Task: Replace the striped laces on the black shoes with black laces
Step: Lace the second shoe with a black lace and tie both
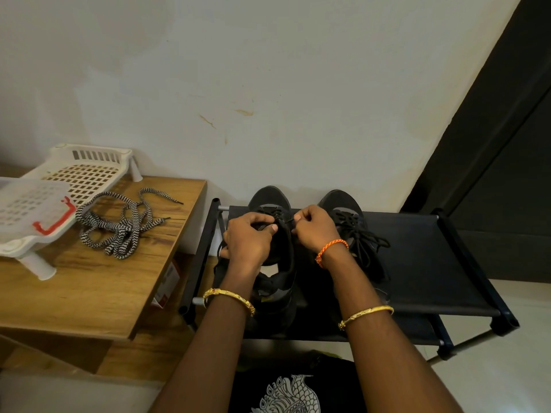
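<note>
Two black shoes sit on the top shelf of a dark fabric shoe rack (417,263), toes toward the far wall. In the head view, the only one, the right shoe (346,210) already carries a black lace (368,244), its loose ends spilling over the near side. The left shoe (277,204) is the one in hand. The left hand (249,236) is clenched around its tongue and collar, thumb pressed on top. The right hand (314,229) pinches a thin black lace end (288,221) between thumb and forefinger, right at the upper eyelets.

Both striped laces (119,228) lie in a loose tangle on the wooden surface (89,293) to the left, well apart from the hands, just beside a white plastic basket (83,171). So removal looks done, and relacing the second shoe seems to be the step underway.

To do it well, the left hand should hold the eyelet row steady and open while the right feeds the tip squarely through, then draws the slack evenly without twisting. Black on black in dim light makes the eyelets hard to make out, so which hole the tip sits at I cannot tell
</note>
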{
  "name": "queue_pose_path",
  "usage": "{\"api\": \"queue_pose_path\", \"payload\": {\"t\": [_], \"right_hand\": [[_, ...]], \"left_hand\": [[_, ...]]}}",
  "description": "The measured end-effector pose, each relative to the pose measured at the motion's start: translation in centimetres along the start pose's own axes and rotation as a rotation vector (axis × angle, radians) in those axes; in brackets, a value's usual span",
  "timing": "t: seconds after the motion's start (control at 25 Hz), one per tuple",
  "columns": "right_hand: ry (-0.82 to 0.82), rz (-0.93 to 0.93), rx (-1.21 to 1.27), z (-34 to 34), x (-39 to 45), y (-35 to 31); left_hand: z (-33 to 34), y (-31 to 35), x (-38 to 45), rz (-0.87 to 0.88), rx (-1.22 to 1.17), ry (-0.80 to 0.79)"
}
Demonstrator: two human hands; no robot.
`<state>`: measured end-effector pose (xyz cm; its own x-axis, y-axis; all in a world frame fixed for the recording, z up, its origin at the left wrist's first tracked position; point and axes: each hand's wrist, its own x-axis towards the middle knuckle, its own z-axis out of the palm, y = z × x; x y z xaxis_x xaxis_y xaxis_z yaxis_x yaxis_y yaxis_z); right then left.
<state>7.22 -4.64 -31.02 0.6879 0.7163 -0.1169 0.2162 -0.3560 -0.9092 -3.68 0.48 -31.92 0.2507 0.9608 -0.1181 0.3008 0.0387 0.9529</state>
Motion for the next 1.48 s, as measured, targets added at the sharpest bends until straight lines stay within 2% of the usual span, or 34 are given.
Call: {"api": "queue_pose_path", "payload": {"t": [0.16,0.28,0.4,0.48,0.52,0.6,0.68,0.76,1.0,1.16,1.28,1.4,1.48], "right_hand": [[0.273,0.026,0.084,-3.5,-0.4,0.4],[0.453,0.054,0.19,-6.3,-1.3,0.8],[0.595,0.042,0.082,-7.3,-2.5,0.5],[0.636,-0.003,-0.104,-6.4,-3.0,0.1],[0.621,-0.053,-0.248,-5.5,-3.1,-0.1],[0.427,-0.197,-0.497,-3.3,-2.9,-0.6],[0.134,-0.27,-0.564,-1.1,-2.5,-1.1],[-0.001,-0.237,-0.546,0.3,-2.2,-1.2],[0.25,-0.242,-0.519,-2.3,-2.5,-1.1],[0.517,-0.151,-0.516,-6.2,-3.6,-0.7],[0.623,-0.058,-0.534,-6.8,-4.1,-0.3],[0.547,-0.11,-0.606,-5.1,-3.5,-0.6],[0.329,-0.228,-0.676,-3.0,-2.9,-1.1]], "left_hand": [[-1.2,-0.5,-1.0,0.024,0.198,0.094],[-1.9,-1.0,-1.5,-0.006,0.161,0.12],[-2.3,-1.5,-1.8,-0.058,0.085,0.074],[-2.6,-1.8,-1.7,-0.06,0.024,0.026],[-2.7,-2.0,-1.7,-0.041,0.016,0.013],[-2.9,-2.3,-1.6,0.017,0.032,0.002],[-3.1,-2.6,-1.5,0.074,0.059,0.009],[-3.4,-2.8,-1.4,0.108,0.076,0.017],[-3.6,-3.1,-0.7,0.083,0.089,0.001],[-3.6,-3.1,-0.5,0.025,0.016,-0.045],[-3.5,-3.0,-0.3,0.002,-0.009,-0.08],[-3.7,-2.8,0.1,-0.025,-0.121,-0.11],[-4.0,-3.0,0.5,-0.049,-0.189,-0.084]]}}
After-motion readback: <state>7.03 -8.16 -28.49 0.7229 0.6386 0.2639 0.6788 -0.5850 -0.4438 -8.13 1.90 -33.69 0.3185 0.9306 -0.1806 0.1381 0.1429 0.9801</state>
